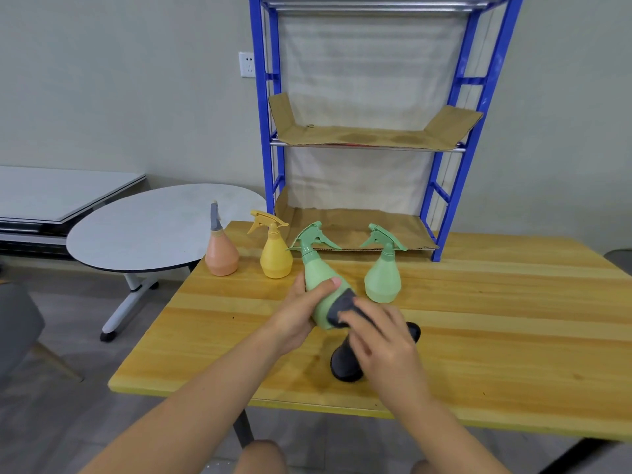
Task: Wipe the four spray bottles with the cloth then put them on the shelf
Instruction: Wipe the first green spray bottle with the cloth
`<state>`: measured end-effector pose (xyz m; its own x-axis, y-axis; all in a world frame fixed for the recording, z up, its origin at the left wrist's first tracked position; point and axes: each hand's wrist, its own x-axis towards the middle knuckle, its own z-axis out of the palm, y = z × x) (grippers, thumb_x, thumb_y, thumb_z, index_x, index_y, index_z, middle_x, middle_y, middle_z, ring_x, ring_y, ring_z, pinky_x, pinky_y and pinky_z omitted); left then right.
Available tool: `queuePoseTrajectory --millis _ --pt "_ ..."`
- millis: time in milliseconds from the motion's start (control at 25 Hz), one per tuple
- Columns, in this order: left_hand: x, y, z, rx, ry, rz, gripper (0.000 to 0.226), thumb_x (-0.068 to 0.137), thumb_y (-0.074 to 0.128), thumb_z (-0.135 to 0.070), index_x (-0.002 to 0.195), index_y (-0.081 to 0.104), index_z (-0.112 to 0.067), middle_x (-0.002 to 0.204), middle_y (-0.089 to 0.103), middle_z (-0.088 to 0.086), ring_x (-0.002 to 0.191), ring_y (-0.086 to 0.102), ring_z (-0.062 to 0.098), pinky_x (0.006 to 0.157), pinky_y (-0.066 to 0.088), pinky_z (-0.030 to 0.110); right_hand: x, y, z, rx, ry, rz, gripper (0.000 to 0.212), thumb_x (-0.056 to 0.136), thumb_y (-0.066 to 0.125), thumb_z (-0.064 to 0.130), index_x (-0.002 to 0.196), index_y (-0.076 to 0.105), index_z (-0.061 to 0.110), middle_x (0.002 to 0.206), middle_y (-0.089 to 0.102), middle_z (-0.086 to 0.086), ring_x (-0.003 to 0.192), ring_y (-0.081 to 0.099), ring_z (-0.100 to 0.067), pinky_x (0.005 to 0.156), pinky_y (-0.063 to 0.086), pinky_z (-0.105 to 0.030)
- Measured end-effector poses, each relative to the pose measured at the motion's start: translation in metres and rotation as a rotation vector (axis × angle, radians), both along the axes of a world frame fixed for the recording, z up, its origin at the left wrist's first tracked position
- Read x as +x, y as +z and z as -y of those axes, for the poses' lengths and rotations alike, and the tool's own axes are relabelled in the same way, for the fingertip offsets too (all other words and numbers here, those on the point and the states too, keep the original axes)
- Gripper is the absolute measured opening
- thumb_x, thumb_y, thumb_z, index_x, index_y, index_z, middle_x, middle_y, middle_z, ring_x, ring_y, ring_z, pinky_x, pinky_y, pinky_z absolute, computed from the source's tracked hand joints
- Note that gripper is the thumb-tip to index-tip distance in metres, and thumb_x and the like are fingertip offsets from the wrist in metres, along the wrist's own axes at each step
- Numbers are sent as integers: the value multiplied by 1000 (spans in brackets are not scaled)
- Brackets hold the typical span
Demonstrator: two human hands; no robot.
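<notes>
Above yellow wooden table (pixel 478 319): wiping a pale green plastic spray bottle (pixel 316 285).
Left hand (pixel 297 319) wrapped round tilted bottle to steady it; right hand (pixel 383 340) pressing dark grey cloth (pixel 342 304) against its base.

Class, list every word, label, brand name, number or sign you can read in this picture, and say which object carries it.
None can be read.
The four spray bottles, pink, yellow, held green and standing green, show plain bodies on the sides in view.
The cardboard on the blue shelf shows only stains.
The wall socket shows no legible marking.
</notes>
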<state>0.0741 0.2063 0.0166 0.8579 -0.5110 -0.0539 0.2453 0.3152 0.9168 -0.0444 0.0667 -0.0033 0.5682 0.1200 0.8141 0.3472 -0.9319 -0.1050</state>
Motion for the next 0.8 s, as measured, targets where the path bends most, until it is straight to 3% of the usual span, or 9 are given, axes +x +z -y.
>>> queuePoseTrajectory --millis 80,120,240,280,400,480,560,720,800 --pt "3 3 -2 -54 -19 -72 61 78 74 -27 133 49 -14 120 68 16 105 68 29 89 56 47 5 8 7 232 -95 15 28 84 73 0 110 72 10 121 63 -4 98 55 -24 91 48 -34" --pt "4 4 -3 -42 -25 -73 65 77 75 -29 134 49 -11 120 68 18 105 67 30 89 56 47 5 6 4 228 -92 14 28 84 73 -1 110 72 10 121 63 -5 98 55 -24 91 48 -34" --pt "4 2 -4 72 -1 18 71 76 81 -35 133 52 -4 110 71 16 98 69 29 82 56 42 -4 -5 -7 -64 55 -1 27 87 68 -2 112 70 9 123 61 -7 98 55 -27 93 48 -34" --pt "4 2 -5 89 24 26 70 76 82 -35 133 52 -6 109 71 14 97 70 28 82 57 42 -2 -6 -2 -71 55 -3 27 88 68 -2 112 70 10 123 62 -6 98 56 -27 92 48 -35" --pt "4 6 -3 72 82 41 72 74 86 -37 130 49 -12 114 69 13 101 71 26 86 60 44 7 -1 4 203 -73 1 30 84 71 -1 110 72 13 122 62 -1 100 55 -22 90 49 -35" --pt "0 8 3 90 105 29 78 72 90 -39 130 47 -11 114 68 14 96 72 25 84 61 42 4 -4 -9 63 -15 23 28 86 69 -3 109 71 11 121 63 -5 98 55 -25 92 48 -35" --pt "-3 10 7 96 103 -17 67 79 85 -35 130 48 -13 116 69 17 95 72 26 85 60 43 0 -9 -17 -68 45 29 26 86 66 -4 108 71 9 121 63 -8 95 56 -29 91 49 -36" --pt "2 14 -1 84 -17 -53 67 78 79 -38 134 53 -13 126 68 19 104 68 30 93 52 48 8 3 -1 166 -40 26 25 87 68 2 110 72 11 121 62 -4 99 55 -24 93 46 -29" --pt "4 10 -1 104 -7 -38 56 84 78 -38 127 60 -7 119 72 17 104 69 29 99 52 50 9 5 8 210 -92 32 26 86 71 2 110 72 12 121 63 -2 100 55 -22 93 45 -27"
